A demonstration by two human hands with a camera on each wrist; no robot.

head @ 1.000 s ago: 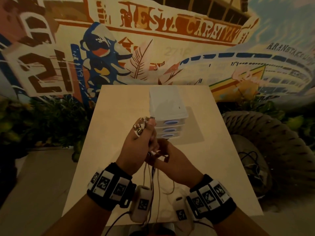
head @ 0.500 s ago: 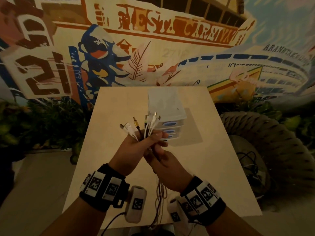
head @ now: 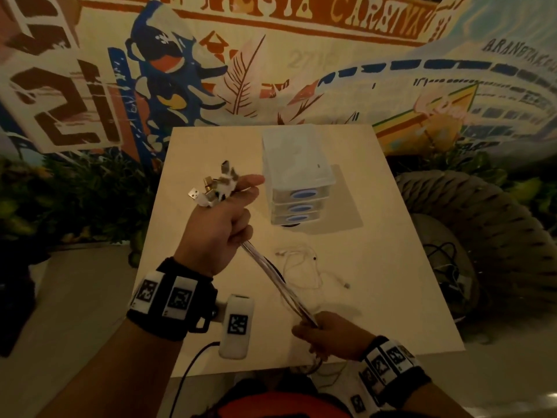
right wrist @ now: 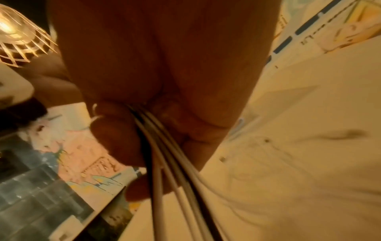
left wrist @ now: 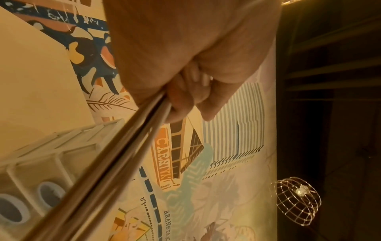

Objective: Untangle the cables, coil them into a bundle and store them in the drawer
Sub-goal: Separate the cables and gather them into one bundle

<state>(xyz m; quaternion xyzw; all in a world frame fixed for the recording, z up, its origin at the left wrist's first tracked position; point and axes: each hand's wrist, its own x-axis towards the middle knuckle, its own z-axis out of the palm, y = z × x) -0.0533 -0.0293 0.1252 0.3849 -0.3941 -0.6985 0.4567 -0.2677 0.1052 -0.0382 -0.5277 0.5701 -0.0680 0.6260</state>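
Observation:
My left hand point(head: 223, 218) is raised over the table's left half and grips a bunch of cables point(head: 277, 282) near their ends. Several plugs point(head: 215, 187) stick out above its fist. The cables run taut down and to the right into my right hand point(head: 328, 333), which is closed round them near the table's front edge. The left wrist view shows my fingers point(left wrist: 185, 96) curled round the cables point(left wrist: 115, 154). In the right wrist view, several white and dark cables point(right wrist: 169, 163) pass through my curled fingers point(right wrist: 115, 135). A small white drawer unit point(head: 297, 188) with three blue-handled drawers, all closed, stands mid-table.
A thin white earphone cable point(head: 304, 267) lies loose on the pale table point(head: 391, 282) between my hands and the drawer unit. A woven seat with dark cables point(head: 446, 260) on it stands to the right. Plants and a painted wall sit behind.
My hands have parted: the right hand slid down the cables toward the table's front edge while the left stayed raised, so the bunch is now stretched straight. The earphone cable has come into view.

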